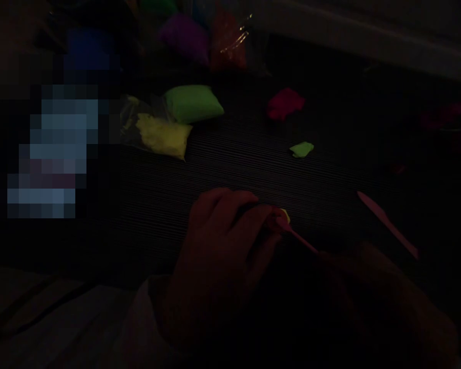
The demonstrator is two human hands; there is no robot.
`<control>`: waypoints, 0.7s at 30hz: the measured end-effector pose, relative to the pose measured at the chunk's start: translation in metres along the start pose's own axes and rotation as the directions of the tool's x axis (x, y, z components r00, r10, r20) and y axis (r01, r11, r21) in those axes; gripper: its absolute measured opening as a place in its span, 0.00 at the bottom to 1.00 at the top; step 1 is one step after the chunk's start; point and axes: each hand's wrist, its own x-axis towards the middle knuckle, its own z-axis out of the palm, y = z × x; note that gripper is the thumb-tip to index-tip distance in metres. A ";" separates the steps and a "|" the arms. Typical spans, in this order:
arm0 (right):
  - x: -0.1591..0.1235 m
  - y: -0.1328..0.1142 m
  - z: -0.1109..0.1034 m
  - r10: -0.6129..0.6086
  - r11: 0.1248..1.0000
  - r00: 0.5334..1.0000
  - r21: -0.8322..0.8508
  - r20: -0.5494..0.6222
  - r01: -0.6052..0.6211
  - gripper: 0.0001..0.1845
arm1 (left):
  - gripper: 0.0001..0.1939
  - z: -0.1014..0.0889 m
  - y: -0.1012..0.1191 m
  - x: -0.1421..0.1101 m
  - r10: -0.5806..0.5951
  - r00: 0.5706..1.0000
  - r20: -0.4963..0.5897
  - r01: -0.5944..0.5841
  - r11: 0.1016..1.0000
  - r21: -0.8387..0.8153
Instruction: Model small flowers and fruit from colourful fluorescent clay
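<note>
The picture is very dark. My left hand (223, 241) rests at the lower middle, thumb and forefinger closed around a small piece of clay (286, 215), red with a yellow edge. Most of that piece is hidden by the fingers. My right hand (384, 292) is deep in shadow at the lower right, closed on a thin pink modelling tool (302, 240). The tool's rounded tip touches the clay. A second pink tool, a flat clay knife (388, 225), lies on the dark table (230, 169) beyond my right hand.
A bag of yellow clay (165, 136) and a green clay pack (194, 103) lie ahead. Purple (186, 38) and orange (228, 43) packs sit behind. A crimson lump (286, 104), a green scrap (302, 149) and dim pink pieces (443, 115) lie rightward. A bright pixelated patch (57, 148) is at left.
</note>
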 end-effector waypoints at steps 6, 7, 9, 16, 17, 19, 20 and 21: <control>0.002 0.001 0.002 -0.019 1.000 1.000 -0.006 0.012 0.019 0.06 | 0.10 0.000 0.000 -0.001 0.000 1.000 0.000 0.000 1.000 0.008; 0.001 0.002 0.001 -0.012 1.000 1.000 0.002 0.014 0.012 0.06 | 0.10 0.000 0.000 -0.001 0.001 1.000 0.002 -0.001 1.000 0.011; -0.003 0.002 0.000 0.032 0.999 0.999 0.016 0.004 -0.032 0.07 | 0.10 0.000 0.000 -0.001 -0.001 1.000 0.004 0.001 1.000 0.011; 0.000 0.004 0.000 0.001 1.000 1.000 0.017 0.013 -0.001 0.07 | 0.10 0.000 -0.001 0.000 0.011 1.000 0.007 -0.011 1.000 0.012; 0.002 0.005 0.000 -0.007 1.000 1.000 0.002 0.029 0.007 0.08 | 0.10 0.000 0.000 0.000 0.013 1.000 0.006 -0.013 1.000 0.014; 0.004 0.005 0.002 -0.014 1.000 1.000 -0.010 0.027 0.015 0.07 | 0.10 0.000 0.000 0.000 0.011 1.000 0.004 -0.011 1.000 0.018; 0.004 0.005 0.003 -0.014 1.000 1.000 -0.006 0.023 0.014 0.06 | 0.10 0.000 0.000 0.000 0.010 1.000 0.003 -0.010 1.000 0.019; 0.004 0.005 0.003 -0.013 1.000 1.000 0.001 0.018 0.013 0.06 | 0.10 0.000 0.000 0.000 0.007 1.000 0.002 -0.007 1.000 0.018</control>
